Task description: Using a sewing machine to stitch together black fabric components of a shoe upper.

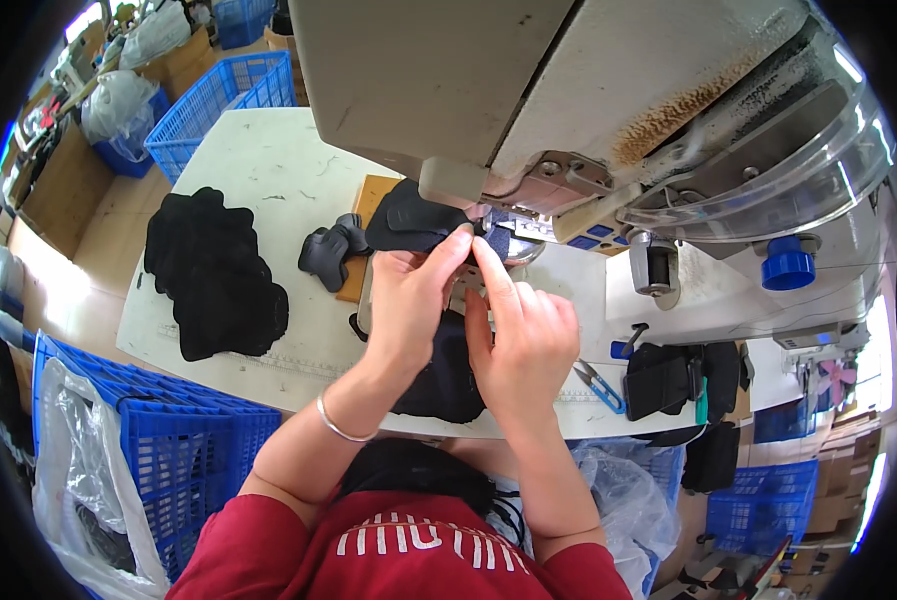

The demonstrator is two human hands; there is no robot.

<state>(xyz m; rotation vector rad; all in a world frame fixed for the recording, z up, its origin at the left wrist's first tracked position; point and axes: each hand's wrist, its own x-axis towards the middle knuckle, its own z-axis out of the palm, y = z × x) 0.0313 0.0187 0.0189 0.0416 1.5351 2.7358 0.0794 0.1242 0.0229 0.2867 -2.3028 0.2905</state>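
Note:
A black padded fabric piece (408,215) lies at the working end of a sewing machine (438,90), under its head. My left hand (406,300) pinches the piece's near edge between thumb and fingers. Beside the left thumb, my right hand (523,345) touches the same edge with its outstretched index fingertip. Its thumb stands apart below, and the other fingers are curled. More black fabric (443,380) lies under my wrists at the table's front edge. Small black shaped pieces (326,252) sit just left of the machine. Where the piece meets the machine is partly hidden.
A stack of black fabric pieces (213,275) rests on the white table (268,150) to the left. Blue-handled thread snips (600,388) and a black phone-like slab (658,388) lie at the right. Blue crates (198,450) flank the table, one lined with clear plastic.

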